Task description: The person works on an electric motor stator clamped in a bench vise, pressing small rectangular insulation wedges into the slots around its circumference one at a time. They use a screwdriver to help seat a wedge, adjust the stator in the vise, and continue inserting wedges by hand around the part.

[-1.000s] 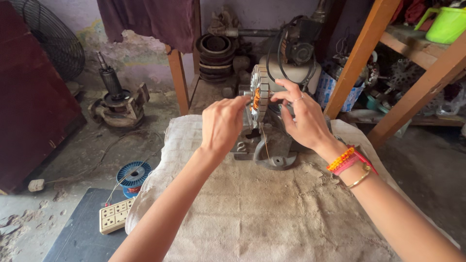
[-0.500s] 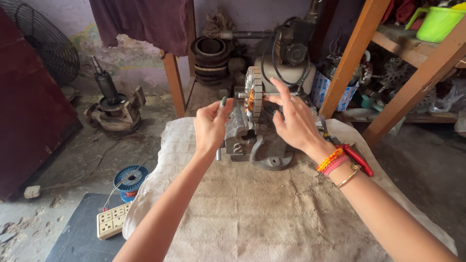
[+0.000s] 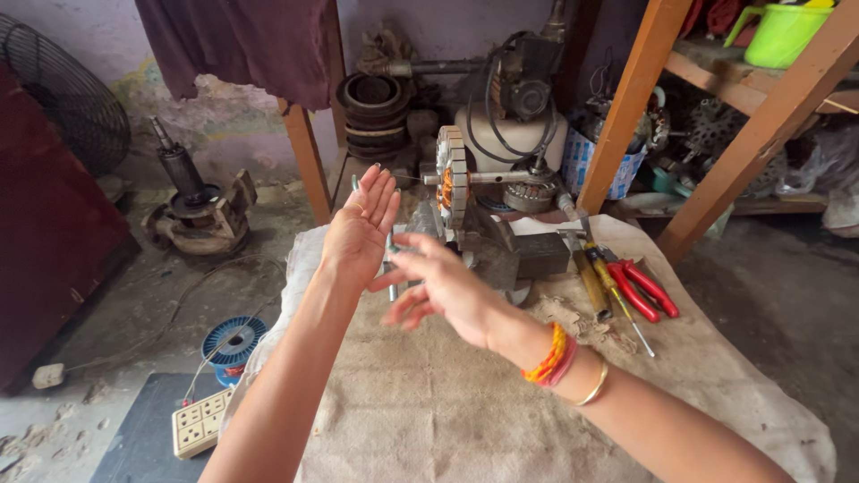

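Cluttered workshop, dusty concrete floor, low table draped in coarse beige sackcloth [image 3: 465,402]. Grey metal winding jig holding round slotted stator with orange copper coils [image 3: 452,183] stands at far edge of cloth. Left hand [image 3: 360,234] raised just before stator, fingers straight and spread, palm empty. Right hand [image 3: 440,288] crosses below it, fingers loosely splayed, gripping nothing. Red-handled pliers [image 3: 646,288] and yellow-handled screwdriver [image 3: 617,295] lie right of jig. Blue wire spool [image 3: 233,342] on floor, left.

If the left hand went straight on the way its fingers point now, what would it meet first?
Probably nothing close: the left hand points up and away, left of the stator on its winding stand. Beyond lies the stacked rings, though depth is unclear.
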A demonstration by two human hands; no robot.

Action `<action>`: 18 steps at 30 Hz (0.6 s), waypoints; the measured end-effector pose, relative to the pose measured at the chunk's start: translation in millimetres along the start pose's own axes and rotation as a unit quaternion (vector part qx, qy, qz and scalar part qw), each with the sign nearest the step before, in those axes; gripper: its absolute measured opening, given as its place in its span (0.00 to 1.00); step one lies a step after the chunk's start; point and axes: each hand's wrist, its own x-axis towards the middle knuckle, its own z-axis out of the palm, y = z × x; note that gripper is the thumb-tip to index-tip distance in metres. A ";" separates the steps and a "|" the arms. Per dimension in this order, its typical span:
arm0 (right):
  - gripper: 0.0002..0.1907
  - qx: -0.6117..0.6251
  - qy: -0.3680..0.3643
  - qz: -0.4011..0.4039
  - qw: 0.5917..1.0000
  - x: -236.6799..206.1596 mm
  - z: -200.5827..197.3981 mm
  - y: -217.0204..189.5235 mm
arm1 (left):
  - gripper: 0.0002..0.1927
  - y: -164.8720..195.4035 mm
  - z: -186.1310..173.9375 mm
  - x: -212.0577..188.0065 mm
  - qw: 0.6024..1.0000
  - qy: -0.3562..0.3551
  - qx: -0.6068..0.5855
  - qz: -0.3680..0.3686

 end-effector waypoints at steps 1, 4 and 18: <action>0.28 0.015 0.006 0.021 1.000 2.3 -3.8 -5.1 | 0.25 1.7 0.9 -0.1 1.000 0.004 0.014 0.002; 0.23 -0.088 0.159 -0.136 0.974 15.6 -26.3 -24.4 | 0.25 3.2 8.3 -1.1 0.996 0.021 0.082 0.011; 0.11 -0.535 0.360 -0.432 0.630 38.1 -134.4 -49.9 | 0.22 8.6 63.4 1.4 0.779 0.217 0.580 0.100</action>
